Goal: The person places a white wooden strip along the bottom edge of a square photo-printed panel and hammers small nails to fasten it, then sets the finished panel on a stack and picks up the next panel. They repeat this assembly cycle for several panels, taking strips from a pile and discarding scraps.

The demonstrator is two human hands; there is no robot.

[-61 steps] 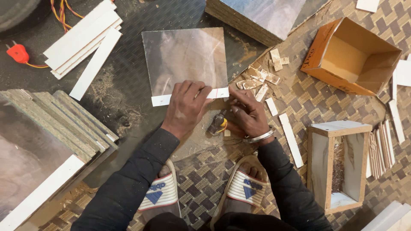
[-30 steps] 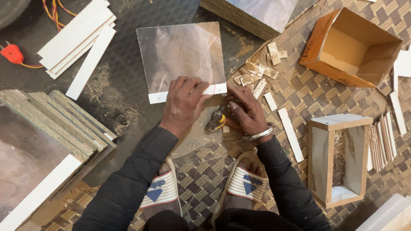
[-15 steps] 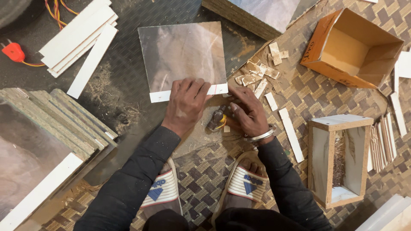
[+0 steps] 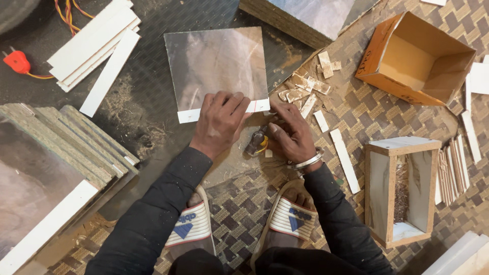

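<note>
Head view, all placed relative to the square panel (image 4: 216, 69): flat, glossy, marbled grey-brown face, lying on dark mesh-textured flooring.

Left hand (image 4: 219, 125): palm down on the panel's near edge, fingers spread slightly and flat, pressing on the white edge strip (image 4: 224, 110) that runs along that edge. Holds nothing, just bears down.

Right hand (image 4: 290, 135): just off the panel's near right corner, fingers curled in tight. Small dark tool (image 4: 256, 142) with a yellow bit sits under the hand; can't tell how firmly it's gripped. Metal bangle on that wrist.

Right of the panel: pile of small pale wood offcuts (image 4: 305, 86) on the woven checkered mat. Further right, an open orange cardboard box (image 4: 415, 61), and nearer the person an open-sided chipboard box (image 4: 402, 191) with laminate lining.

Left of the panel: long white laminate strips (image 4: 97, 48), a red plug (image 4: 18, 61) with orange wire, and a stack of chipboard sheets (image 4: 66, 153), rough edges showing.
</note>
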